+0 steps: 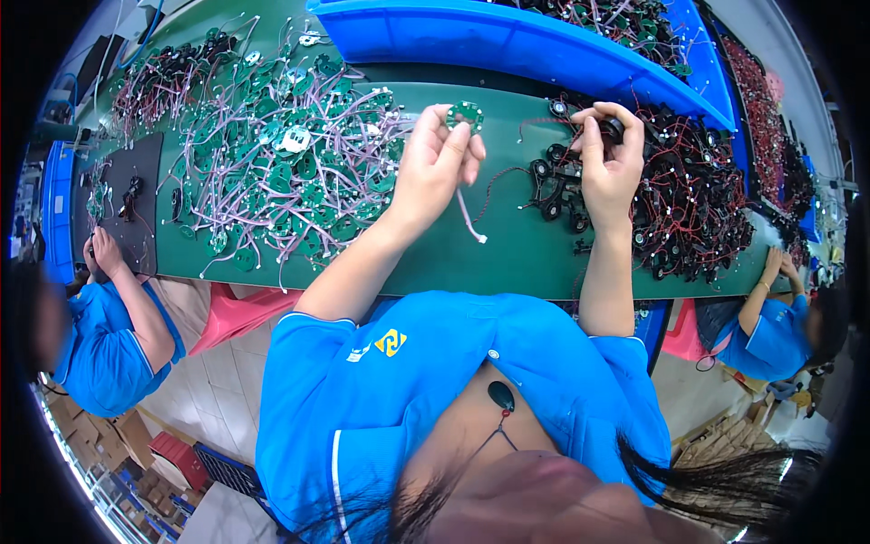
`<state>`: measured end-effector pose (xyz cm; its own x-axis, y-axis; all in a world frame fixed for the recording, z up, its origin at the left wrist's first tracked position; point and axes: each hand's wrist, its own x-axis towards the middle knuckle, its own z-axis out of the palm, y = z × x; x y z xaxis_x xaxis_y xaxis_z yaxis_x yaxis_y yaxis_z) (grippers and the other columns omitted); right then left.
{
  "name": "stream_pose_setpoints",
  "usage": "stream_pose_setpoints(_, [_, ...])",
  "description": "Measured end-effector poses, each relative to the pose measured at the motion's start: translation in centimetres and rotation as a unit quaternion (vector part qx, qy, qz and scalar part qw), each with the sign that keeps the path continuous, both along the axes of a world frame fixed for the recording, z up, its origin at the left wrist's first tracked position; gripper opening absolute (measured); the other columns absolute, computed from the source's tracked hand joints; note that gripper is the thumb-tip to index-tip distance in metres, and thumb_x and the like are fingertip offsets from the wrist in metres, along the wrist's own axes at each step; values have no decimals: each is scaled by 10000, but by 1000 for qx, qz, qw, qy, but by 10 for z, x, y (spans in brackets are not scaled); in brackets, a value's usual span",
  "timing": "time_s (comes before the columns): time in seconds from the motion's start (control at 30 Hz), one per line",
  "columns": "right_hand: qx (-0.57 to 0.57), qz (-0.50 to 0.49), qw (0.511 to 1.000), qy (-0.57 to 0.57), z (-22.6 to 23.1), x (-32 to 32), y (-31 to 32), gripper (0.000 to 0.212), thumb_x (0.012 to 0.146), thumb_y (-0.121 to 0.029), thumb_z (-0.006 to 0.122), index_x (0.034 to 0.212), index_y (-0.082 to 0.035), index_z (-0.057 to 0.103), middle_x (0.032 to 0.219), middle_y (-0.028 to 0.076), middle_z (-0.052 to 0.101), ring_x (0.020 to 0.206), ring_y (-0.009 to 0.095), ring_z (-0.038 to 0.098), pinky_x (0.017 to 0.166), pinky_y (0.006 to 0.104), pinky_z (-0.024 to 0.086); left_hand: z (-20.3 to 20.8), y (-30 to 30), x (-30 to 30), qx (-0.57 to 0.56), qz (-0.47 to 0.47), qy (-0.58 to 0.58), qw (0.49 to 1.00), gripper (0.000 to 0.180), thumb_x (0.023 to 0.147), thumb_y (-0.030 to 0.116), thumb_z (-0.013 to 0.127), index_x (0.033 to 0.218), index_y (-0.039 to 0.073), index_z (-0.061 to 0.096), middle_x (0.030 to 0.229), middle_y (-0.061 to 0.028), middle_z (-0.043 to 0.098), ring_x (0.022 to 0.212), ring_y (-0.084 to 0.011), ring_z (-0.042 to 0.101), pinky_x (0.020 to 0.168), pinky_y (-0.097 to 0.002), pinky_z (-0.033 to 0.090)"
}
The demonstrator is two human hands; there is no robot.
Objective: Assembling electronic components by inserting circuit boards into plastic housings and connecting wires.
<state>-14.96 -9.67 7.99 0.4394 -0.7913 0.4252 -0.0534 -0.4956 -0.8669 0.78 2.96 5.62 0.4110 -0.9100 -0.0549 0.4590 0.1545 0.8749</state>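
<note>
My left hand pinches a round green circuit board between thumb and fingers. A pale purple cable with a white plug hangs below that hand. Across from it, my right hand is closed on a small round black part, partly hidden by the fingers; it looks like a little speaker. To the left spreads a heap of green circuit boards with purple cables. Beside my right hand lies a pile of black parts with red and black wires.
A long blue bin holding more wired parts stands at the far side of the green table. Co-workers in blue sit at both sides; one person's hands are over a dark mat at left.
</note>
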Motion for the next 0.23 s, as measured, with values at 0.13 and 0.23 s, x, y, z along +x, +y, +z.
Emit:
stream_pose_setpoints(0.13, [-24, 7, 998, -60, 3, 5, 4, 207, 894, -3, 523, 1083, -31, 443, 901, 93, 594, 629, 119, 552, 552, 206, 473, -18, -3, 1, 11, -47, 12, 999, 149, 946, 92, 453, 1090, 55, 458, 811, -90, 596, 579, -93, 528, 469, -145, 363])
stream_pose_setpoints(0.23, [-65, 5, 991, -113, 9, 12, 7, 241, 897, -6, 527, 1112, -35, 420, 928, 110, 599, 630, 125, 558, 551, 215, 488, -30, -3, 4, 24, -181, 81, 980, 221, 935, 61, 457, 1155, 44, 445, 859, -115, 611, 619, -116, 574, 479, -151, 403])
